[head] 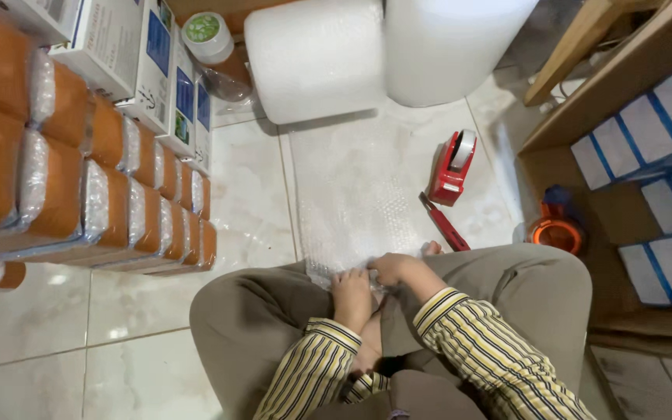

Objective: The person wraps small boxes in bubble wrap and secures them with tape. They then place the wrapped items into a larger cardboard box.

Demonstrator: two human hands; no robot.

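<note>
I sit cross-legged on a tiled floor. A sheet of clear bubble wrap (359, 187) runs from a big white roll (313, 58) toward my lap. My left hand (351, 295) and my right hand (394, 268) are both closed on the near edge of that sheet, between my knees. What lies under the hands is hidden. A red tape dispenser (453, 167) stands on the sheet's right side, and a red utility knife (445, 223) lies just in front of it, near my right knee.
Rows of orange bubble-wrapped packs (79, 179) fill the left. White-and-blue boxes (157, 70) and a green-lidded jar (208, 35) stand behind them. A second white roll (445, 47) is at the back. A wooden shelf with boxes (647, 155) and an orange tape dispenser (558, 225) stand to the right.
</note>
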